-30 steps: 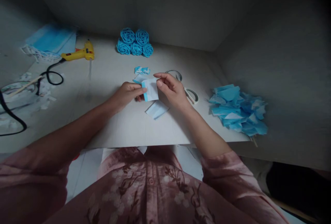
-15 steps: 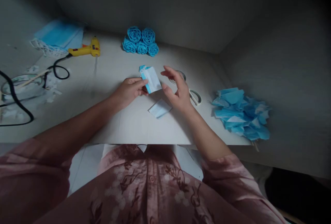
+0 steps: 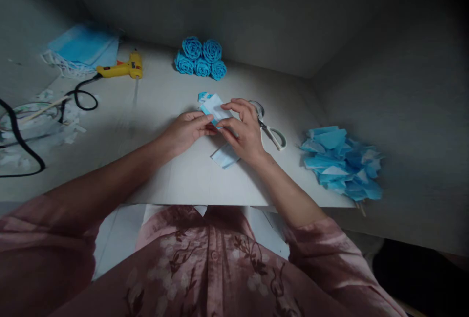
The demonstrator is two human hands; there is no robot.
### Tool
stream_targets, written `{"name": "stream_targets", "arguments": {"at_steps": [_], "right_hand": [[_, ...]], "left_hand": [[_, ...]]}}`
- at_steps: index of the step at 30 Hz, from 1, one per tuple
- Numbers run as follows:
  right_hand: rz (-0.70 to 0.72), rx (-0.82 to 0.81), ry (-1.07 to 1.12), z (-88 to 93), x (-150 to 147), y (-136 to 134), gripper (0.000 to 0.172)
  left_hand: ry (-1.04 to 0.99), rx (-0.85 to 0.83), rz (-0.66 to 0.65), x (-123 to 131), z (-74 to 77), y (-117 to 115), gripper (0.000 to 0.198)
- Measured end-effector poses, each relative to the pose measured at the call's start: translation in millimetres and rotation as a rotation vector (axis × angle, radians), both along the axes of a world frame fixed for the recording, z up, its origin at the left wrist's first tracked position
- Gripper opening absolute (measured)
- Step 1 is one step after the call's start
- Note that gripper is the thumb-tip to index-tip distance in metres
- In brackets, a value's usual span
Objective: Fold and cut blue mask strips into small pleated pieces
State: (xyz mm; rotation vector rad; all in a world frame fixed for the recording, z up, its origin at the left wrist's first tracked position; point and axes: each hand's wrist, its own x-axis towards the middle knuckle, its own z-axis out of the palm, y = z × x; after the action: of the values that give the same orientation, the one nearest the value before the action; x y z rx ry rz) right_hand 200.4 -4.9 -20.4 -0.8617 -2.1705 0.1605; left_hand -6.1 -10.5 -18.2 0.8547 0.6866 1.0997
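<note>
Between thumb and fingers, my left hand (image 3: pixel 190 130) pinches the left edge of a small blue-and-white piece of face-mask fabric (image 3: pixel 216 106). My right hand (image 3: pixel 246 130) has its thumb and curled fingers on the right edge of the same piece. A small crumpled blue bit (image 3: pixel 203 96) shows at the far corner of the fabric. Beneath my right hand lies a second pale cut piece (image 3: pixel 224 157), partly covered. Scissors (image 3: pixel 273 136) with pale handles rest just right of that hand, beside a round object (image 3: pixel 258 108) partly hidden behind the fingers.
Rolled blue rosettes (image 3: pixel 201 58) are stacked at the back. A yellow glue gun (image 3: pixel 124 66) with a looping black cord stands near blue masks (image 3: pixel 82 48). Scraps and a plate (image 3: pixel 34 111) with a stick are at left; a blue fabric bunch (image 3: pixel 340 160) lies at right.
My right hand has moved left and closed its fingers onto the fabric's right edge. The piece has tilted slightly in my left hand. More of the scissors now shows.
</note>
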Motion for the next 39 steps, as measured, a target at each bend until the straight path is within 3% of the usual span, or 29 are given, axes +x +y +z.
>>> {"name": "stream_targets", "arguments": {"at_steps": [4,11,19,23,29,35,39], "right_hand": [[0.010,-0.111,0.133,2.4,0,-1,0.017],[-0.023,-0.325,0.353,2.5,-2,-4,0.033],[0.049,-0.625,0.554,-6.1,-6,0,0.045],[0.044,-0.657,0.579,-7.2,-9,-1,0.052],[0.157,-0.762,0.606,-11.6,-7,1,0.080],[0.148,-0.812,0.504,-6.0,-5,0,0.083],[0.150,-0.810,0.566,-5.4,-6,-1,0.077]], "left_hand": [[0.084,-0.010,0.038,-1,1.1,-1,0.020],[0.214,0.031,0.034,0,2.7,-5,0.025],[0.330,0.116,0.033,-1,1.5,-6,0.032],[0.410,0.126,0.042,-1,4.1,-6,0.030],[0.459,0.148,0.108,-2,6.8,-5,0.022],[0.555,0.209,0.082,-3,9.1,-5,0.023],[0.492,0.229,0.072,-4,12.2,-5,0.025]]}}
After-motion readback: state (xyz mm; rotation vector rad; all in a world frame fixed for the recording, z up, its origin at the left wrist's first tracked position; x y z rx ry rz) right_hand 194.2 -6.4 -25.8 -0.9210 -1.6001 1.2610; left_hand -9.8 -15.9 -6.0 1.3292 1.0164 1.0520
